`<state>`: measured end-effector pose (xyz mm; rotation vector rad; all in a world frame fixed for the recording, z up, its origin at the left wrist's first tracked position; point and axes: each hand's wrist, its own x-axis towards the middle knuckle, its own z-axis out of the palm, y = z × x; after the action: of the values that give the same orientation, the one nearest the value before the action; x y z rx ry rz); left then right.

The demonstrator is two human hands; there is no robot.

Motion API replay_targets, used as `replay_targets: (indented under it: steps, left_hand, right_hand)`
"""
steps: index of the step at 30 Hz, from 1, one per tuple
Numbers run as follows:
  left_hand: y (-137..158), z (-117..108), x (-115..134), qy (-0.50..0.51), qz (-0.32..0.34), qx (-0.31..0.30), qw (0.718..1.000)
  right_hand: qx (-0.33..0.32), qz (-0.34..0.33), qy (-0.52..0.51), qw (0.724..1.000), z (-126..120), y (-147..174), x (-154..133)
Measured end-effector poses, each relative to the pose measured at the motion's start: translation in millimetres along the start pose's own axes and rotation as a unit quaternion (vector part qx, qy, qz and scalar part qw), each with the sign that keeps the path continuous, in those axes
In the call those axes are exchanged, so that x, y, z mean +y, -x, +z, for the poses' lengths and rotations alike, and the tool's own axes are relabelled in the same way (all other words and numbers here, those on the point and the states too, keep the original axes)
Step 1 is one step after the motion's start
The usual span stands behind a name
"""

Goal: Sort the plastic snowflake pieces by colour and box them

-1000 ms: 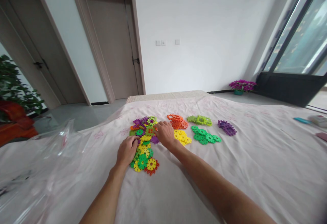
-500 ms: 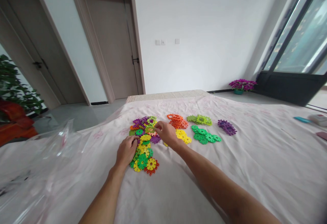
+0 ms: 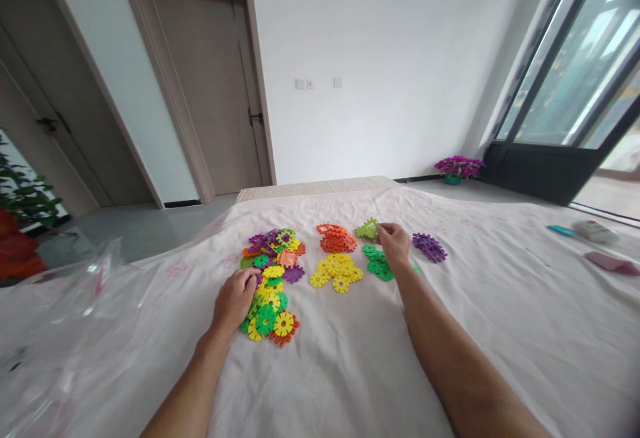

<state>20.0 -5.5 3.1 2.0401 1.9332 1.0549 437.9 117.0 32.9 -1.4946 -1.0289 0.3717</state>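
Note:
My left hand [image 3: 235, 298] rests at the left edge of a mixed pile of plastic building pieces [image 3: 265, 319], fingers curled in against it. A bit of purple shows by its fingertips, but what they hold, if anything, is hidden. My right hand [image 3: 395, 245] is closed in a pinch at the light green pieces [image 3: 367, 229], on a light green piece mostly covered by the fingers. Under and beside that wrist lie green disc pieces [image 3: 379, 264], partly hidden. Purple square pieces [image 3: 429, 247] lie just to its right.
Orange square pieces [image 3: 338, 239] and yellow disc pieces [image 3: 336, 271] form separate heaps between my hands. A clear plastic bag [image 3: 75, 318] spreads at the left on the pale bedsheet [image 3: 330, 371]. Far right are a blue item [image 3: 563, 231] and a pink item [image 3: 611, 262].
My right hand has moved right from the mixed pile to the light green heap, carrying a light green piece. My left hand stays by the mixed pile. The view has shifted slightly right.

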Motion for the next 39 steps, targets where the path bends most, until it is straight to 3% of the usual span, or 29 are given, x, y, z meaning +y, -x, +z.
replay_targets:
  steps: [4, 7, 14, 18, 21, 24, 28, 34, 39]
  left_hand:
    - [1, 0, 1, 0.001, 0.001, 0.003, 1.000]
    - [1, -1, 2, 0.002, 0.003, 0.007, 1.000]
    - [1, -1, 2, -0.004, 0.003, 0.005, 1.000]
    - [1, -1, 3, -0.007, 0.007, 0.007, 1.000]
    - [2, -2, 5, -0.008, 0.012, 0.003, 1.000]
    - [3, -3, 8, -0.011, 0.019, -0.002, 1.000]
    - [4, -5, 10, -0.015, 0.024, 0.005, 1.000]
    - [3, -4, 11, -0.022, 0.027, 0.006, 0.999]
    - [3, -2, 7, -0.027, 0.024, 0.004, 0.999]
  right_hand:
    - [0.007, 0.053, -0.031, 0.998, -6, -14, 20]
    - [0.023, 0.043, 0.032, 0.998, -9, -17, 27]
    - [0.040, -0.080, 0.126, 0.988, -3, -2, 5]
    - [-0.048, -0.179, 0.124, 0.975, 18, 31, -22]
    - [-0.168, -0.265, 0.143, 0.939, 36, 67, -41]
    - [-0.280, -0.362, 0.162, 0.874, 50, 104, -56]
    - [-0.359, -0.449, 0.188, 0.797, 61, 141, -67]
    - [-0.389, -0.477, 0.214, 0.758, 70, 162, -73]
    - [-0.406, -0.465, 0.208, 0.759, 69, 165, -75]
